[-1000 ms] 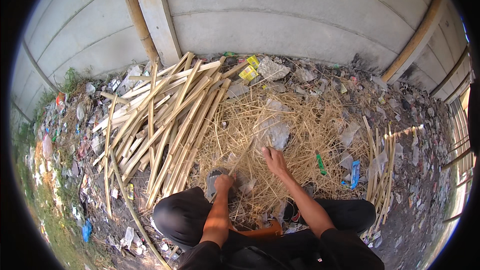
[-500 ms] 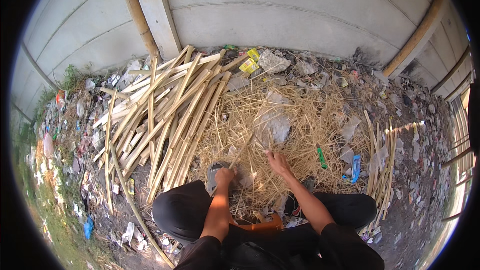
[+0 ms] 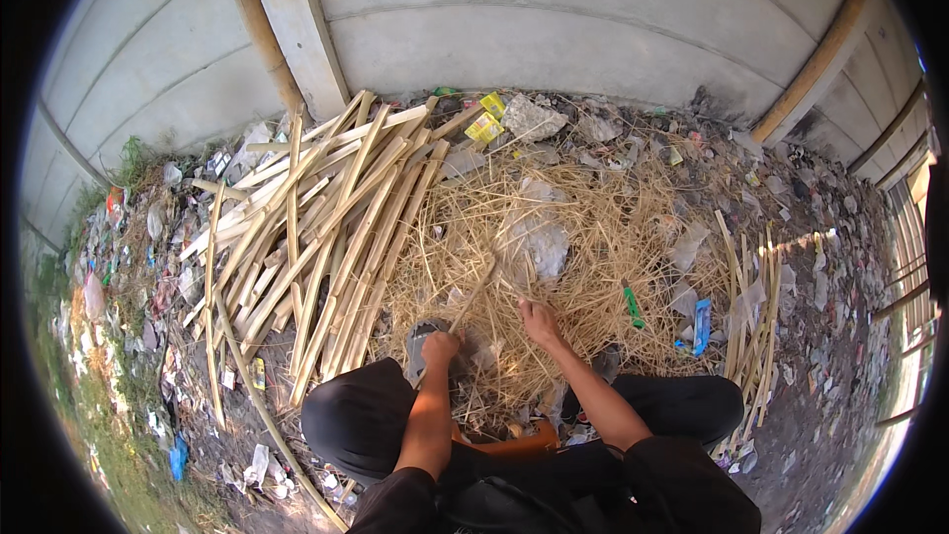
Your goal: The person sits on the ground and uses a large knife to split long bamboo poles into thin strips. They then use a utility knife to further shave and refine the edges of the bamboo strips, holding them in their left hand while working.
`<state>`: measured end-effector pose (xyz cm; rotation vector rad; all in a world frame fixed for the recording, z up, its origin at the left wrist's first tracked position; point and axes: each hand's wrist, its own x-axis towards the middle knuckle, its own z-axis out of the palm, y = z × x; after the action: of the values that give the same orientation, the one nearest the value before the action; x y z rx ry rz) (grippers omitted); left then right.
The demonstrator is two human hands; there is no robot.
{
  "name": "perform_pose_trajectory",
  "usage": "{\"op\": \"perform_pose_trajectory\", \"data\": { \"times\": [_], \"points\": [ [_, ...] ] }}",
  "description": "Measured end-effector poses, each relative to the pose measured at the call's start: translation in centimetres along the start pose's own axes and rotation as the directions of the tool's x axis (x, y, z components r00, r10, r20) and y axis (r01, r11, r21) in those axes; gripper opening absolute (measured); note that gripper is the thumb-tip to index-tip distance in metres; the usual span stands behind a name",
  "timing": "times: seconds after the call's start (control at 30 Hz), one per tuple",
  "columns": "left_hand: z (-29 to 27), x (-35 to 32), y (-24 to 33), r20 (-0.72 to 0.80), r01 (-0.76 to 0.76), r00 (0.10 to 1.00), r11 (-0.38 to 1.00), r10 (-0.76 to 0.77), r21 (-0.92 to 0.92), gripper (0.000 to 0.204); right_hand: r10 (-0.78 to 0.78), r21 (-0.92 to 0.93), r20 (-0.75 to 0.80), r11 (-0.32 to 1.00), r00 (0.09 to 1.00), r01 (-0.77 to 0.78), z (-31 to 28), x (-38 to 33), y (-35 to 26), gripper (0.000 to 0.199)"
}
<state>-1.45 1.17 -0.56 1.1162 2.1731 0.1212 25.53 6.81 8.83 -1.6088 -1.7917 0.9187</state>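
Note:
My left hand (image 3: pixel 440 348) is closed around the lower end of a thin bamboo strip (image 3: pixel 476 292), which slants up and to the right over the shavings. My right hand (image 3: pixel 540 322) is closed too, a little to the right of the strip. Something thin seems to reach from it toward the strip's upper end, but I cannot make out what it is. Under both hands spreads a bed of pale bamboo shavings (image 3: pixel 603 227). A grey shoe (image 3: pixel 420 341) shows beside my left hand, partly hidden by it.
A large heap of split bamboo strips (image 3: pixel 326 227) lies to the left, and a smaller bundle (image 3: pixel 756 326) to the right. A green object (image 3: pixel 633 305) and a blue wrapper (image 3: pixel 702 326) rest right of my hands. Beyond stands a concrete wall (image 3: pixel 573 40). Litter covers the ground.
The whole view has shifted slightly, so most things sit a little farther left. Both hands keep nearly the same places, still closed, and the bamboo strip holds its slant.

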Motion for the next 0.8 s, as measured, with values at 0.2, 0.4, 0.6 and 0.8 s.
{"op": "perform_pose_trajectory", "data": {
  "times": [0.2,0.4,0.6,0.8],
  "points": [
    [-1.3,-0.1,0.0,0.002,0.075,0.997,0.996,-0.075,0.046,0.081,0.305,-0.136,0.189,0.949,0.933,-0.283,-0.1,1.3,-0.2,0.080],
    [-0.8,0.1,0.3,-0.005,0.038,0.999,0.999,-0.038,0.034,0.080,-0.008,0.205,-0.065,0.979,0.998,0.021,-5.6,7.3,-8.8,0.070],
    [-2.4,-0.9,1.0,0.009,0.059,0.998,0.998,-0.059,0.010,0.082,-0.363,0.412,-0.303,0.784,0.881,0.465,-6.5,5.4,-13.4,0.060],
    [-3.6,1.5,2.2,0.040,0.033,0.999,0.999,-0.034,0.018,0.087,0.274,-0.253,0.184,0.941,0.944,-0.224,1.0,4.3,-0.6,0.074]
  ]
}}
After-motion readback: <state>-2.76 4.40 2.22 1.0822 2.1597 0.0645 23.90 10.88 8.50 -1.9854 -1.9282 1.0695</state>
